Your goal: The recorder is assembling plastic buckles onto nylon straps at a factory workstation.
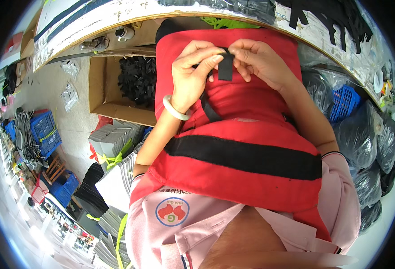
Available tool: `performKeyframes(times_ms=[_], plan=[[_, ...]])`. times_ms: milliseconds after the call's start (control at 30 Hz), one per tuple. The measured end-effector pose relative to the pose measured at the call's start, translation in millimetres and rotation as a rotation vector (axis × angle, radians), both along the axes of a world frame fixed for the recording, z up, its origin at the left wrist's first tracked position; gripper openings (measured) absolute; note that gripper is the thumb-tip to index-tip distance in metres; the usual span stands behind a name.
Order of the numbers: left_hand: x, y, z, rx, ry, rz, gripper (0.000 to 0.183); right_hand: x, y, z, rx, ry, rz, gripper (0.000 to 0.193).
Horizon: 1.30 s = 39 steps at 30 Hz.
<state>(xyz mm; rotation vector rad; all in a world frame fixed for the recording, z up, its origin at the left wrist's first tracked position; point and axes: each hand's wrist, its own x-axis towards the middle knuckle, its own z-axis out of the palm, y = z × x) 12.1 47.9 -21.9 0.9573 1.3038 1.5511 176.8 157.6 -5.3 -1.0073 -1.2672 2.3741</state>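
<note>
Above the red apron (251, 103) on my lap, both hands meet at a black fabric strip (225, 68). My left hand (195, 62) pinches its folded upper part between thumb and forefinger. My right hand (258, 62) is closed with its fingertips at the strip's upper right edge. A short flat end hangs down between the hands. Below my left hand, a length of black strip (211, 110) runs down over the apron; whether it is the same piece, I cannot tell. A pale bangle (175, 109) circles my left wrist.
An open cardboard box (99, 85) with many short black pieces (137, 78) stands left of my lap. Ahead is a worn table edge (67, 45), with black strips (327, 20) hanging at right. Stacked grey sheets (116, 139) lie lower left; plastic bags (359, 134) and a blue basket (344, 103) sit right.
</note>
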Motion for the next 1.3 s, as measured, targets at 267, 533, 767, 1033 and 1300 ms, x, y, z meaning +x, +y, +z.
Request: performKeyframes(times_ms=[267, 533, 767, 1033, 1300], plan=[[-1.7, -12.8, 8.2, 0.027, 0.071, -0.058, 0.014, -3.7, -0.2, 2.8, 0.411, -0.031, -0.012, 0.02], [-2.6, -17.4, 9.0, 0.031, 0.079, -0.063, 0.014, 0.6, 2.9, 2.8, 0.335, -0.027, 0.144, 0.016], [-5.0, -21.5, 8.1, 0.025, 0.044, -0.062, 0.014, -9.8, -2.0, 4.9, 0.33, 0.014, 0.131, 0.02], [-69.4, -73.5, 45.6, -0.352, 0.312, -0.003, 0.022, -41.0, -22.5, -21.9, 0.363, 0.115, 0.234, 0.026], [-67.5, -88.5, 54.5, -0.451, 0.085, 0.185, 0.051, -49.3, -35.2, -17.4, 0.366, -0.031, 0.443, 0.016]])
